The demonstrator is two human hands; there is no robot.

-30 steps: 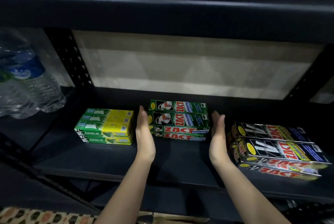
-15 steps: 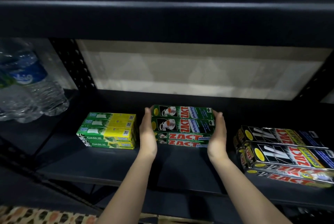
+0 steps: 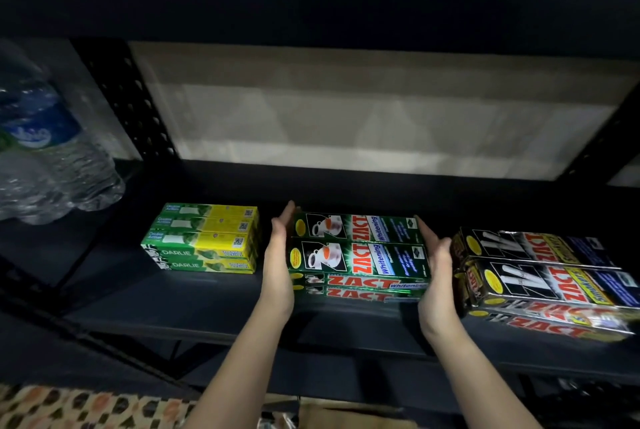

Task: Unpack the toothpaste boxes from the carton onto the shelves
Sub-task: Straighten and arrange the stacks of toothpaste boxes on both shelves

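A stack of green ZACT whitening toothpaste boxes (image 3: 360,255) lies in the middle of the dark shelf (image 3: 194,307). My left hand (image 3: 277,266) presses flat against the stack's left end and my right hand (image 3: 436,276) against its right end, so the stack is clamped between both palms. A stack of green-and-yellow Darlie boxes (image 3: 204,238) lies to the left. A stack of black ZACT boxes (image 3: 540,276) lies to the right, close to my right hand. A brown carton edge (image 3: 346,416) shows at the bottom.
Plastic water bottles (image 3: 45,158) stand at the far left on the shelf. The shelf above overhangs low and dark. A perforated black upright (image 3: 131,103) rises behind the Darlie boxes. A patterned fabric (image 3: 69,408) lies at the bottom left.
My hands, apart from the green ZACT stack a second ago, have closed in on its two ends. The stack now sits nearer the shelf's front, with its boxes squared up.
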